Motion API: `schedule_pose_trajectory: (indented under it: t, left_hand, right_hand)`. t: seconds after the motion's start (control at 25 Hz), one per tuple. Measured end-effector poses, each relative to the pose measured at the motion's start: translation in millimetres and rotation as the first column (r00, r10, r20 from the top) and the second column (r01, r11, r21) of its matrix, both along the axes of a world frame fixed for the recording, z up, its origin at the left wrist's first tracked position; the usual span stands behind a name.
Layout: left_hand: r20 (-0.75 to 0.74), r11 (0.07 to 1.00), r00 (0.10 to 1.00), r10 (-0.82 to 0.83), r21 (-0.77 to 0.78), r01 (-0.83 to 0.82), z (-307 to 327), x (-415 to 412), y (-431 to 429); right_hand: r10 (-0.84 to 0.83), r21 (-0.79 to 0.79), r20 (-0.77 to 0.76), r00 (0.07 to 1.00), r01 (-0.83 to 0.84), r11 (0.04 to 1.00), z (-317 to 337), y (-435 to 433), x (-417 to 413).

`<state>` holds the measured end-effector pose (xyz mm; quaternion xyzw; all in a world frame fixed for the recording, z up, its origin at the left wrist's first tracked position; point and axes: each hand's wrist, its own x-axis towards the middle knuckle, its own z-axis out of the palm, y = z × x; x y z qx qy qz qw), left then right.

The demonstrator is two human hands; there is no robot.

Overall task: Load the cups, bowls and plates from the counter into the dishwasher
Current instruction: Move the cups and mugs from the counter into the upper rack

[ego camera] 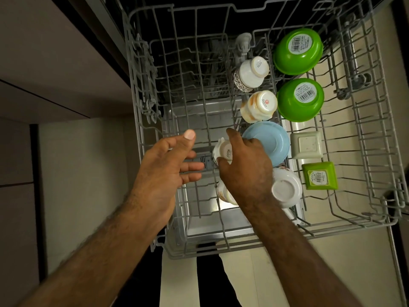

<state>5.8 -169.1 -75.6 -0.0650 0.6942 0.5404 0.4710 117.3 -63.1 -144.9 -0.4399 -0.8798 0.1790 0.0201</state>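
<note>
Two hands are seen over the pulled-out rack point(365, 220) of the dishwasher. The held cup point(224, 151), white and turned bottom-up, is clasped by the right hand point(245, 167), whose grip is closed round it, with the thumb on its near-left side and a finger over its far side. The cup is placed in the middle row of the rack, just left of the blue plate point(272, 140). The left hand point(166, 167) is held left of the cup and apart from it, its grip wide, fingers spread, nothing in it. Farther along the same row, the orange cup point(259, 108) and the far cup point(252, 73) are set bottom-up and tilted. The near cup point(224, 193) is partly hidden under the right hand. At the right, the far bowl point(297, 50) and the near bowl point(299, 99), both green, are inverted, with stickers on their bases. Nearer still, the white dish point(306, 145), the green dish point(319, 176) and the white bowl point(286, 189) are laid upside down, the white bowl just beside the plate's near edge.
</note>
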Motion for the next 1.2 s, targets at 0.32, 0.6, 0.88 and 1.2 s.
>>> schedule_pose_trajectory:
  t: [0.32,0.6,0.88,1.2]
  left_hand:
    - [-0.201,0.99,0.97,-0.134,-0.06,0.124,9,-2,-3]
    - [-0.658,0.896,0.615,-0.435,-0.245,0.371,67,-29,4]
    - [-0.843,0.842,0.234,-0.484,-0.375,0.388,147,-102,-22]
    - [-0.914,0.901,0.134,-0.382,-0.336,0.274,222,-263,-89]
  right_hand:
    - [0.108,-0.043,0.0,0.994,-0.108,0.993,11,12,5]
    - [0.17,0.03,-0.139,0.976,-0.167,0.985,97,17,-17]
    - [0.251,0.185,-0.32,0.914,-0.199,0.962,208,-12,-93]
    - [0.371,0.259,-0.463,0.805,-0.277,0.925,287,-67,-263]
